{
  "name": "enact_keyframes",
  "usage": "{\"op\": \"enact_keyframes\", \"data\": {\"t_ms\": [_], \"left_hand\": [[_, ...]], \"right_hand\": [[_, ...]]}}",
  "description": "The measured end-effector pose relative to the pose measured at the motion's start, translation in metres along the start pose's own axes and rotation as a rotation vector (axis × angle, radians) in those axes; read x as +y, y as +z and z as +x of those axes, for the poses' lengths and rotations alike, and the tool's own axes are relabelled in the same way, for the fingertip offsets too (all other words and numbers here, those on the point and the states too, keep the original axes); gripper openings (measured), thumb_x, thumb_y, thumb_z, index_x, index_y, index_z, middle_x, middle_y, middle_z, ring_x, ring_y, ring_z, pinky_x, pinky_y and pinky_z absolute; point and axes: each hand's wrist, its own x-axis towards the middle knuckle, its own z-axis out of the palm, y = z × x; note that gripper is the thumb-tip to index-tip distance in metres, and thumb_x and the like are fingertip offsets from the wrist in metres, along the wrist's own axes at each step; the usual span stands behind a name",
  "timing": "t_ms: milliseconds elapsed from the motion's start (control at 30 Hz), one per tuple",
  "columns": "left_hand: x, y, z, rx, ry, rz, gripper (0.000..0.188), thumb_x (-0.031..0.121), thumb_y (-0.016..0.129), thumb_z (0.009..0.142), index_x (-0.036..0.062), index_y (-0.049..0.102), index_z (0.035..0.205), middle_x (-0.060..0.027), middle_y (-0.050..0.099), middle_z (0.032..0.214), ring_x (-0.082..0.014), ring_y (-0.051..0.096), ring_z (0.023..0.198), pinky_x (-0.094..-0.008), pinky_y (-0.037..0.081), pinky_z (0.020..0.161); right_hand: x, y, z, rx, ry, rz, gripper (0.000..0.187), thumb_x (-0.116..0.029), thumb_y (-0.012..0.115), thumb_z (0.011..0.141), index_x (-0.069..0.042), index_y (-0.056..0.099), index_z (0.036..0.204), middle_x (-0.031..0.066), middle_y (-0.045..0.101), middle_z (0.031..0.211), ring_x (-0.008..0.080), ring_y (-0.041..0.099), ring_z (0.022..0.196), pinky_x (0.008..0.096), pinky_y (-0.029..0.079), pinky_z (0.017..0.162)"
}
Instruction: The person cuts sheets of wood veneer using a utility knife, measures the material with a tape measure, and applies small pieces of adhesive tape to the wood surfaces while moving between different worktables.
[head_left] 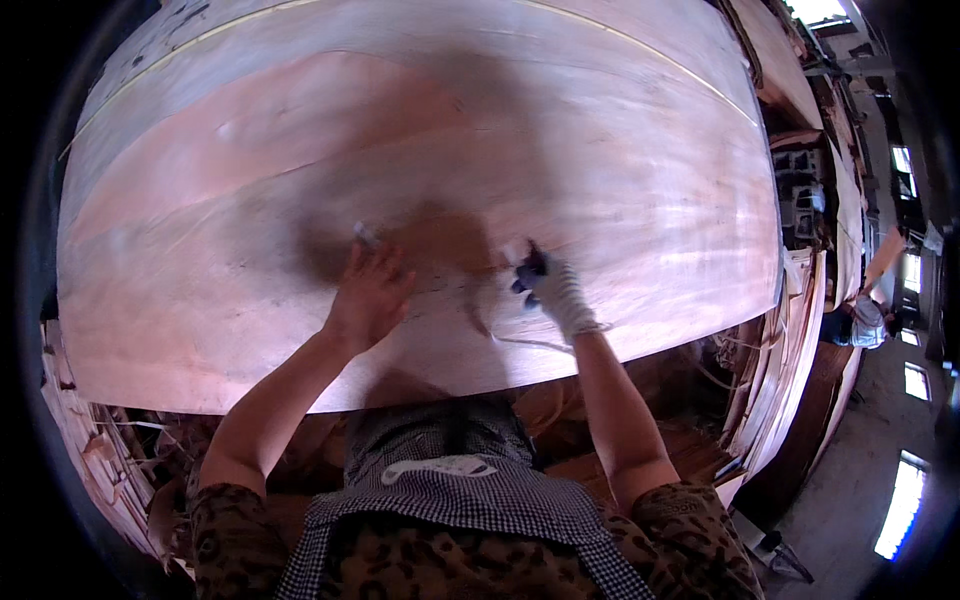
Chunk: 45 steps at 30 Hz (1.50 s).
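Observation:
A broad sheet of pale pinkish wood veneer (640,200) lies in front of me. Over its near half is my bare left hand (372,298), fingers spread and pointing away from me. At its fingertips is a small whitish bit (367,235), too blurred to name. To the right, my right hand (552,290) wears a pale knitted glove with dark fingers. Those fingers look apart, low over the sheet, though motion smears them. A thin pale strip (535,344) trails across the sheet beside the gloved wrist; I cannot tell whether it is attached.
Across the far part of the sheet runs a thin yellowish line (640,42). Stacked veneer sheets (790,370) stand at the right, ragged layers (100,470) at the left. Hollow blocks (800,190) sit beyond the right edge. Another person (865,322) is farther off at the right.

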Motion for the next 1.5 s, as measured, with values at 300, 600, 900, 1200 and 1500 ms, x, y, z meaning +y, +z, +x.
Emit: {"op": "enact_keyframes", "data": {"t_ms": [300, 600, 900, 1200, 1500], "left_hand": [[0.082, 0.024, 0.148, 0.595, 0.021, -0.293, 0.041, 0.022, 0.049, 0.084, 0.0068, 0.049, 0.123, -0.0083, 0.043, 0.132, -0.0230, 0.040, 0.122, -0.0437, 0.025, 0.105], [0.095, 0.035, 0.162, 0.263, 0.027, -0.266, 0.042, 0.016, 0.050, 0.084, 0.0025, 0.046, 0.124, -0.0116, 0.037, 0.136, -0.0226, 0.032, 0.128, -0.0363, 0.024, 0.107], [0.110, 0.054, 0.145, 0.273, 0.411, -0.147, 0.046, 0.019, 0.060, 0.078, 0.0021, 0.049, 0.119, -0.0177, 0.037, 0.134, -0.0301, 0.030, 0.128, -0.0417, 0.021, 0.108], [-0.055, -0.004, 0.165, 0.601, -0.237, -0.374, 0.035, 0.014, 0.051, 0.084, 0.0079, 0.051, 0.118, -0.0137, 0.042, 0.130, -0.0318, 0.036, 0.124, -0.0470, 0.025, 0.103], [-0.100, -0.015, 0.220, 0.524, 0.183, -0.109, 0.040, 0.020, 0.046, 0.087, 0.0080, 0.045, 0.126, -0.0086, 0.040, 0.135, -0.0236, 0.033, 0.127, -0.0432, 0.022, 0.107]], "right_hand": [[0.024, -0.041, 0.067, 0.167, 0.088, 0.341, 0.021, -0.023, 0.070, 0.075, -0.006, 0.060, 0.081, 0.0058, 0.059, 0.062, 0.0105, 0.051, 0.043, 0.0261, 0.038, 0.038], [0.069, -0.034, 0.037, 0.471, -0.044, -0.289, 0.034, -0.030, 0.064, 0.075, -0.003, 0.057, 0.093, 0.0221, 0.062, 0.087, 0.0404, 0.058, 0.084, 0.0451, 0.047, 0.071], [0.075, -0.058, 0.012, 0.357, -0.194, -0.715, 0.022, -0.027, 0.055, 0.082, -0.006, 0.059, 0.087, 0.0176, 0.063, 0.078, 0.0372, 0.061, 0.071, 0.0466, 0.047, 0.062], [-0.032, -0.041, 0.049, 0.033, -0.094, 0.407, 0.014, -0.017, 0.058, 0.083, -0.004, 0.061, 0.086, 0.0050, 0.063, 0.067, 0.0112, 0.052, 0.046, 0.0225, 0.037, 0.040], [-0.097, 0.027, 0.205, 0.414, -0.081, 0.120, 0.034, -0.029, 0.069, 0.072, 0.000, 0.063, 0.090, 0.0126, 0.065, 0.074, 0.0249, 0.062, 0.067, 0.0351, 0.048, 0.062]]}}
